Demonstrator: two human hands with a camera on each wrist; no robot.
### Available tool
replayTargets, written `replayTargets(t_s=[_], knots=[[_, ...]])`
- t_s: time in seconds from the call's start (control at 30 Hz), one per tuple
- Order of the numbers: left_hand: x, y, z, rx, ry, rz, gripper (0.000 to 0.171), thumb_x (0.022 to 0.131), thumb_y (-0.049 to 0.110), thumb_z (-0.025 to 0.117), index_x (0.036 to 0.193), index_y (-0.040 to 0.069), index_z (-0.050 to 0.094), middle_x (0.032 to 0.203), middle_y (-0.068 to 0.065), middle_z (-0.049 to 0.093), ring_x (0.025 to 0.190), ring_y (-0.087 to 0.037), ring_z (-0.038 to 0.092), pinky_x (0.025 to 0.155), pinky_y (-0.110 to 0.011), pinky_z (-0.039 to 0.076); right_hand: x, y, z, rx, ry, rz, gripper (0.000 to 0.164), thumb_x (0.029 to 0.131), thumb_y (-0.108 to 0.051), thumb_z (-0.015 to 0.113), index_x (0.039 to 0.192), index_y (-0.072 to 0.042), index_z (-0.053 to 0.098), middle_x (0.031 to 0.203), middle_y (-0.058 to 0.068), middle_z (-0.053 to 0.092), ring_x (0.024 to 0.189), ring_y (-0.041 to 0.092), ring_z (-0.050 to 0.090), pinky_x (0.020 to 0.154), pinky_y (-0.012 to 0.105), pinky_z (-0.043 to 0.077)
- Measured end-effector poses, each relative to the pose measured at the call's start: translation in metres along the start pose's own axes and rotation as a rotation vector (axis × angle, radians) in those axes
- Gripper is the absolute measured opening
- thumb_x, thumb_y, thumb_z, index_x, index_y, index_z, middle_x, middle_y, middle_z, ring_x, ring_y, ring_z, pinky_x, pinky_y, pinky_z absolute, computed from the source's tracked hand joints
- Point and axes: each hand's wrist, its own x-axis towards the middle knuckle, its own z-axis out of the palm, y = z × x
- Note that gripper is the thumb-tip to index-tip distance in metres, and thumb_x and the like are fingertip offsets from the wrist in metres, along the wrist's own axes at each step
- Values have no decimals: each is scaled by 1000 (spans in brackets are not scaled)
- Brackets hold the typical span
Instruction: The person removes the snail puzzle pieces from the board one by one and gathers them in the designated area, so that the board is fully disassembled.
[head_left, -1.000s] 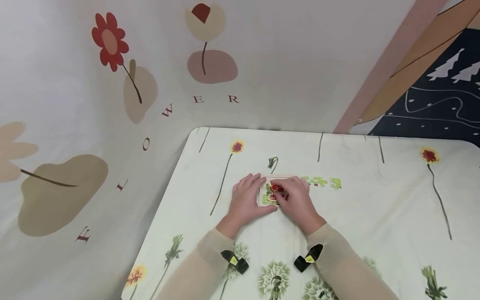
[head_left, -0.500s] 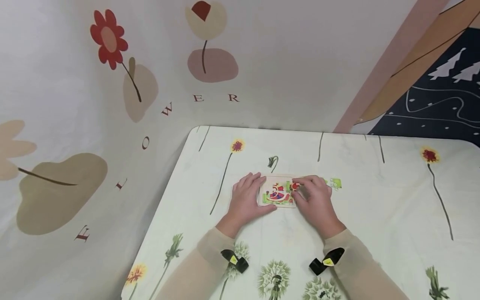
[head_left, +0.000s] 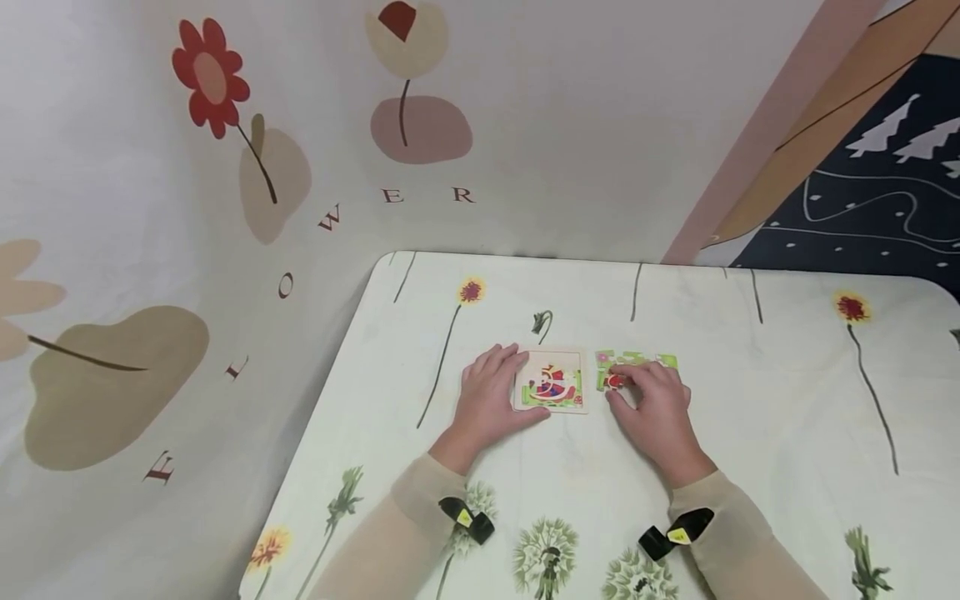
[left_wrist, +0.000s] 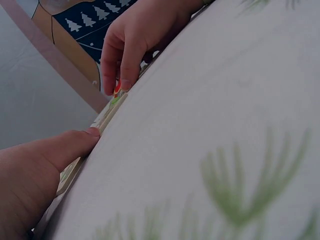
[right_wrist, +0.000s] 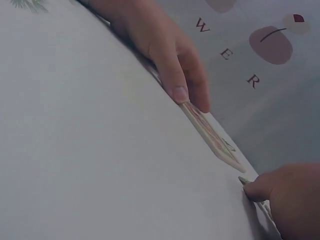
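A square wooden puzzle board (head_left: 587, 377) lies flat on the table, with colourful red, blue and green pieces (head_left: 555, 385) in its lower part. My left hand (head_left: 487, 387) holds the board at its left side, fingers at the far corner and thumb along the near edge, as the left wrist view also shows. Right of the board, my right hand (head_left: 656, 408) pinches a small red and green puzzle piece (head_left: 613, 382) between thumb and fingers. The right wrist view shows only a green tip of that piece (right_wrist: 243, 180).
Several loose green puzzle pieces (head_left: 666, 360) lie in a row just beyond my right hand, partly covered by it. The flower-print tablecloth (head_left: 780, 417) extends to the right. A printed curtain (head_left: 570, 183) hangs behind the table's far edge.
My right hand has moved right, off the board, to the row of loose pieces, carrying a red and green piece. The board's pieces are uncovered. My left hand stays in place.
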Motion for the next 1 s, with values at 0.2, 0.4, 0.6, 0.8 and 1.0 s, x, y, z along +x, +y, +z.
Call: replayTargets(t_s=[0.2, 0.4, 0.6, 0.8, 1.0], knots=[[-1, -1, -1, -5, 9, 2, 98, 78, 61, 89, 157, 16, 53, 167, -5, 43, 155, -31, 33, 118, -56, 32, -1, -2, -1, -22, -28, 46, 33, 91, -9, 81, 124, -6, 78, 107, 13, 69, 106, 37, 54, 89, 61, 33], [-1, -2, 0, 1, 14, 4, 97, 78, 61, 89, 156, 15, 54, 166, -5, 43, 155, -31, 33, 117, -56, 32, 0, -4, -1, -27, -39, 71, 32, 93, -8, 77, 125, -6, 78, 111, 16, 69, 110, 40, 54, 92, 64, 33], [-1, -1, 0, 1, 11, 1, 98, 78, 61, 89, 157, 16, 53, 167, -5, 43, 155, -31, 33, 118, -56, 32, 0, -4, -2, 0, -39, 89, 33, 92, -5, 73, 124, -4, 78, 115, 18, 67, 111, 42, 53, 97, 67, 30], [0, 0, 0, -2, 8, 2, 97, 78, 61, 89, 157, 17, 53, 167, -5, 43, 155, -32, 32, 118, -57, 31, -1, -3, -2, 13, -35, 91, 33, 91, -4, 73, 123, -5, 79, 111, 17, 67, 109, 41, 52, 97, 67, 30], [0, 2, -1, 8, 5, -2, 96, 78, 61, 89, 156, 17, 54, 166, -5, 43, 155, -32, 33, 117, -56, 32, -1, -2, 0, 27, -24, 63, 32, 90, -2, 72, 122, -3, 78, 115, 17, 67, 111, 41, 53, 97, 67, 29]])
